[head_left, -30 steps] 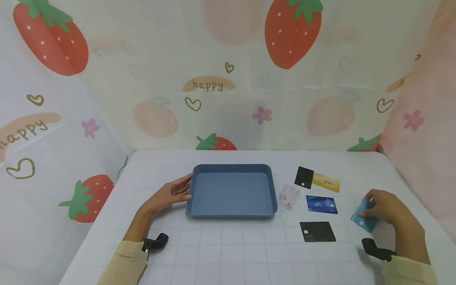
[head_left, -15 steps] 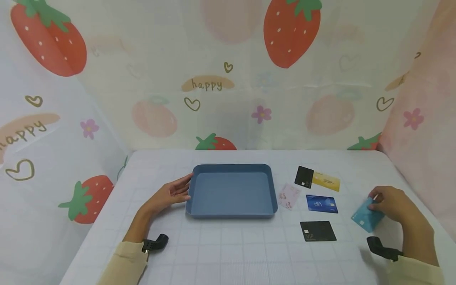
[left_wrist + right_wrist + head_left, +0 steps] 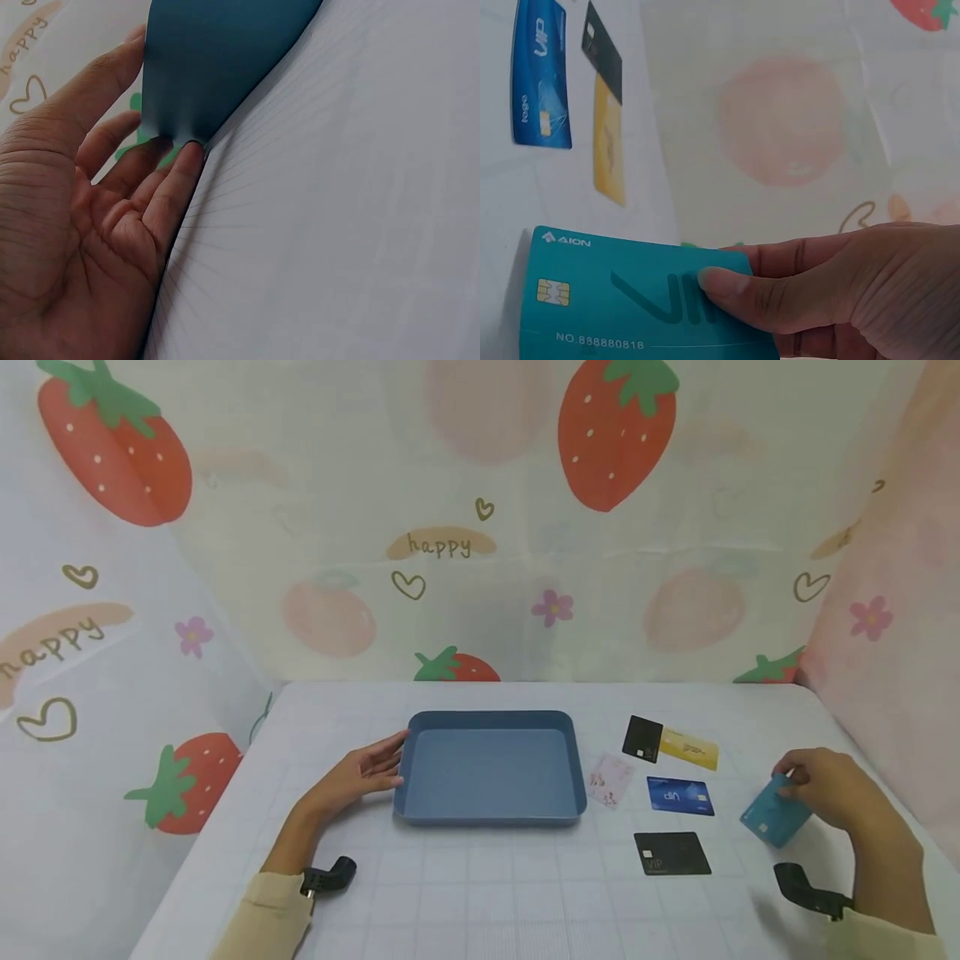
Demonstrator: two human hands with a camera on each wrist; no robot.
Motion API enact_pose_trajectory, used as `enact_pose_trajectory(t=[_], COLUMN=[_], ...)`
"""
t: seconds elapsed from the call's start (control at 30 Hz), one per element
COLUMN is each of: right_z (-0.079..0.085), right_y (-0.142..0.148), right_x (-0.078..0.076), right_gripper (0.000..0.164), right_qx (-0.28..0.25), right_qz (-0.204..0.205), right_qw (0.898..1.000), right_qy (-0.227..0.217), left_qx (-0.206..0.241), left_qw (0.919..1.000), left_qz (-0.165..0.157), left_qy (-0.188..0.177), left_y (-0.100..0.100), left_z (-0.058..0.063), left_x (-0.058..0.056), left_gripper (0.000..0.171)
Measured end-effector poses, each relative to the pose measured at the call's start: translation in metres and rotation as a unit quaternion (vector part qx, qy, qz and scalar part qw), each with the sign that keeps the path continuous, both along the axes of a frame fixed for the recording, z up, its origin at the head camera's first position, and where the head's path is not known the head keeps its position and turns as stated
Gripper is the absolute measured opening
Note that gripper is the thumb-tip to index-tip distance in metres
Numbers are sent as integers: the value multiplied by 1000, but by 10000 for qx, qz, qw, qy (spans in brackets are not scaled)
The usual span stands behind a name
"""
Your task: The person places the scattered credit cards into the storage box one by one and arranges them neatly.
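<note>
My right hand (image 3: 821, 789) pinches a teal VIP card (image 3: 772, 814) at the table's right side; in the right wrist view the thumb lies over the face of the card (image 3: 630, 300). A blue-grey rectangular tray (image 3: 491, 820) stands at the table's middle with nothing in it. My left hand (image 3: 360, 777) touches the tray's left side with extended fingers and thumb. In the left wrist view the fingers of the left hand (image 3: 97, 195) rest against the tray's outer wall (image 3: 210, 60).
Between tray and right hand lie a pink patterned card (image 3: 611, 781), a blue VIP card (image 3: 680, 796), a black VIP card (image 3: 672, 853), a smaller-looking black card (image 3: 642, 738) and a yellow card (image 3: 690, 748). The black and yellow ones meet. A strawberry-print curtain (image 3: 480, 602) surrounds the table.
My right hand has shifted slightly right and away from the other cards, with the teal card in its pinch, more of whose face shows. The left hand and tray stay put.
</note>
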State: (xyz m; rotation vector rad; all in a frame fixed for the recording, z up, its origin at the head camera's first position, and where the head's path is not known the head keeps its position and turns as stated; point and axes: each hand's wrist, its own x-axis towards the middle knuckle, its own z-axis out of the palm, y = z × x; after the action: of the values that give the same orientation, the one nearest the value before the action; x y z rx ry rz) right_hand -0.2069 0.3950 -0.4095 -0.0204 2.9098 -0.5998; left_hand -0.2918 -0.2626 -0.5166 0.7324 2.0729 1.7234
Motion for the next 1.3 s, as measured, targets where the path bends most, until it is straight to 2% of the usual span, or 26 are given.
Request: enact_pose_trajectory(t=[0.13,0.67,1.07,1.3], right_z=[7,28,31,35], right_y=[-6,-36,-65,-77], right_x=[2,8,6,9], right_gripper=[23,24,28,28], right_qx=[53,252,207,262], right_qz=[-39,39,36,75], right_qw=[10000,9982,9991,9987], right_qy=[-20,544,357,423], left_qx=[-21,80,75,3], left_qw=[10000,9999,9999,10000], left_qz=[6,-81,-55,62], left_qy=[-30,83,107,-42], left_y=[0,0,-1,-1], left_z=[1,-1,-3,-3], left_x=[-1,-3,-4,-5], left_gripper=[79,79,78,79])
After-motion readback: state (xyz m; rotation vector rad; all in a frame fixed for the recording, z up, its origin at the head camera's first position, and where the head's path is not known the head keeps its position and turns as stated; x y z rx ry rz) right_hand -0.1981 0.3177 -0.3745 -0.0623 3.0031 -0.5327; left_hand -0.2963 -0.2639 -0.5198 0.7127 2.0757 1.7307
